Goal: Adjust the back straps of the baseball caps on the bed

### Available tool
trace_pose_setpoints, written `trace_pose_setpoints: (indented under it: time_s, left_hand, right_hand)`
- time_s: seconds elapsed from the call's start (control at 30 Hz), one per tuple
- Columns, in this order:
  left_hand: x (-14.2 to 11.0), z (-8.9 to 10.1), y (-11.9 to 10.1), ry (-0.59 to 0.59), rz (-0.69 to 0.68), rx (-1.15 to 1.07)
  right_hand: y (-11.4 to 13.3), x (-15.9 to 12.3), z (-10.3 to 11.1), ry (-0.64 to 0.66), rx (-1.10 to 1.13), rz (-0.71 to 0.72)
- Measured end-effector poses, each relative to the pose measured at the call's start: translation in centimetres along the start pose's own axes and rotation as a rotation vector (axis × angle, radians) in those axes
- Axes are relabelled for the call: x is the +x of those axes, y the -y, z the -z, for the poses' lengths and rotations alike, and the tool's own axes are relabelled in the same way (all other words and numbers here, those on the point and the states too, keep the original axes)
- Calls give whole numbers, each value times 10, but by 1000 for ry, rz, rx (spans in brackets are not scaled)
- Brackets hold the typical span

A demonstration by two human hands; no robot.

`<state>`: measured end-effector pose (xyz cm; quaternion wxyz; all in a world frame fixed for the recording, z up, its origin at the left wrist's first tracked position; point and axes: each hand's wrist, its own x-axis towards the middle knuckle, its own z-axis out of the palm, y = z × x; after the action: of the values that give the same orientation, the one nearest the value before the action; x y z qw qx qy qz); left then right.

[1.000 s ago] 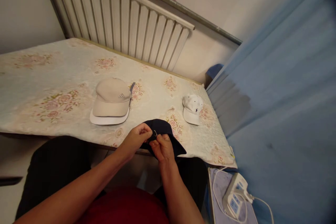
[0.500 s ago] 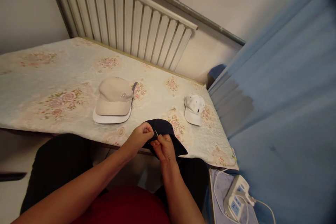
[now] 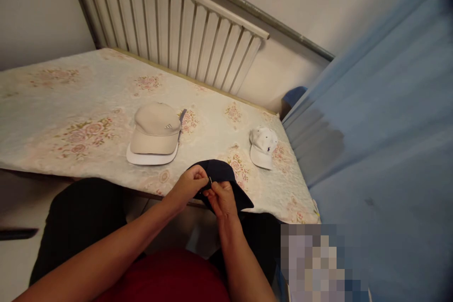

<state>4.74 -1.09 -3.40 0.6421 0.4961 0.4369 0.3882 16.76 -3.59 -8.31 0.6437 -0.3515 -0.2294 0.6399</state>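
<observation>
A dark navy cap (image 3: 221,170) is held between my two hands at the near edge of the bed, its brim pointing right. My left hand (image 3: 193,181) pinches the cap's back strap near a small metal buckle (image 3: 210,180). From the other side, my right hand (image 3: 222,198) grips the strap close to that buckle, with the fingers curled inside the cap. To the left, a beige cap (image 3: 155,127) rests on top of a cap with a white brim (image 3: 152,156). Off to the right lies a small white cap (image 3: 263,146).
The caps lie on a flowered cover (image 3: 85,99) over the bed. A white radiator (image 3: 184,33) stands along the wall behind. Blue curtains (image 3: 371,151) hang on the right. At the lower right, an area is blurred into blocks.
Both hands stay on the navy cap's strap with barely any movement. The buckle appears turned more edge-on. The view has shifted slightly.
</observation>
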Motion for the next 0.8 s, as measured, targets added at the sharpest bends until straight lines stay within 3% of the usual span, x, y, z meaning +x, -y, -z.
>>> trace_pose_setpoints:
  time_s: [0.37,0.8]
  left_hand:
    - [2,8,11,49,-31,49]
    - [-1,6,10,10,-21,24]
  right_hand:
    - [-2,0,3,46,49,24]
    - [-2,-2,2,59,78,32]
